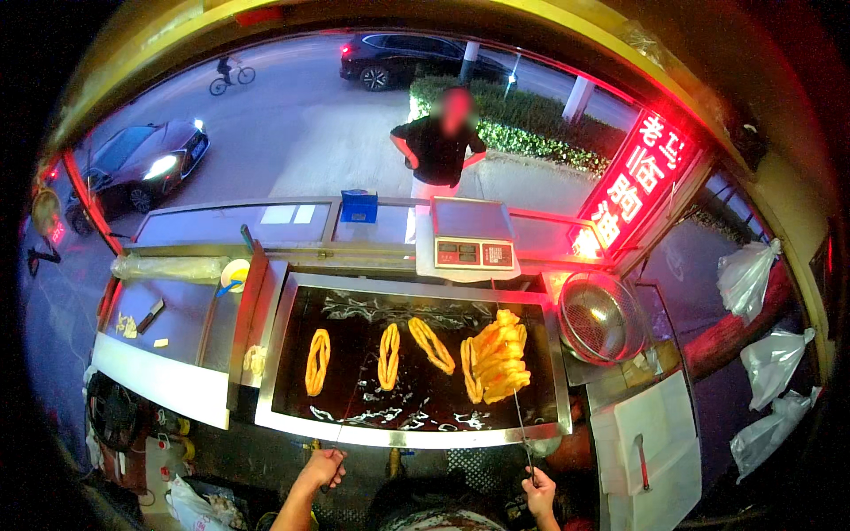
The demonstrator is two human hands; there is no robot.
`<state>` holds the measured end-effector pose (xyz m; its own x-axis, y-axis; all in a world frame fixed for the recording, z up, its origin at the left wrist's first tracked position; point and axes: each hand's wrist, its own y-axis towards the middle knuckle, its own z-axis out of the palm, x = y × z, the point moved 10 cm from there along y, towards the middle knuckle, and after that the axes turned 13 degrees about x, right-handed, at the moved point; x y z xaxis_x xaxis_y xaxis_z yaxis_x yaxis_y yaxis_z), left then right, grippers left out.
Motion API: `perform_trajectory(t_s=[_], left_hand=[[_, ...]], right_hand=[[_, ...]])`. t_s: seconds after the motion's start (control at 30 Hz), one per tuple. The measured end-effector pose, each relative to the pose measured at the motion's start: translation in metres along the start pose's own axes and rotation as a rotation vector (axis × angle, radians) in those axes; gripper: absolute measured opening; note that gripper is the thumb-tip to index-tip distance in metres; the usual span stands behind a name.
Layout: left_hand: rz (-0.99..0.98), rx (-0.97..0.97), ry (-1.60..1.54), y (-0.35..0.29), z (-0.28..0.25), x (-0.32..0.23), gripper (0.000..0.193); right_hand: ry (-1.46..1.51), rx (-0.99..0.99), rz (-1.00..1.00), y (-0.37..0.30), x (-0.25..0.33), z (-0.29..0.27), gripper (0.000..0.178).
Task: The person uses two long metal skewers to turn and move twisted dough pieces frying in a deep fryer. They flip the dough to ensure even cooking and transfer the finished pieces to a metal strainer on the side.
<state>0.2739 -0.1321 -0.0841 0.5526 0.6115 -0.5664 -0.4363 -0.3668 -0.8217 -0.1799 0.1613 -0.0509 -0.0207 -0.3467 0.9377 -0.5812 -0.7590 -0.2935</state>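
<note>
Three separate dough loops (388, 376) and one heap (503, 358) lie inside the fryer (412, 434). Before it, left hand (325, 468) and right hand (537, 489) curl fingers round one rod (523, 434) each.

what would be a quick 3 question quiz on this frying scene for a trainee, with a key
1. Multiple choice: where is the round wire strainer in relation to the pan of oil, as the person sees it?
A) to its left
B) to its right
C) inside it

2. True or false: the right hand holds a thin rod that reaches toward the golden dough cluster.

3. Count: how many golden dough pieces float apart from that cluster?

Key: 1 B; 2 true; 3 three.
</note>
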Motion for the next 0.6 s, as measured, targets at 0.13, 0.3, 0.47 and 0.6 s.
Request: perform_trajectory(t_s=[0.13, 0.3, 0.47, 0.6], left_hand=[[0.011, -0.244, 0.133, -0.026, -0.018, -0.005, 0.032], [0.091, -0.585, 0.612, -0.066, -0.047, 0.01, 0.028], [-0.085, -0.584, 0.586, -0.061, -0.052, 0.028, 0.028], [-0.139, -0.594, 0.617, -0.059, -0.057, 0.037, 0.028]], right_hand=[[-0.019, 0.036, -0.037, 0.013, 0.015, 0.007, 0.033], [-0.065, 0.069, -0.073, 0.015, 0.009, 0.013, 0.024], [-0.072, 0.093, -0.064, 0.013, -0.007, 0.008, 0.035], [0.008, 0.116, 0.006, 0.013, 0.013, 0.023, 0.034]])
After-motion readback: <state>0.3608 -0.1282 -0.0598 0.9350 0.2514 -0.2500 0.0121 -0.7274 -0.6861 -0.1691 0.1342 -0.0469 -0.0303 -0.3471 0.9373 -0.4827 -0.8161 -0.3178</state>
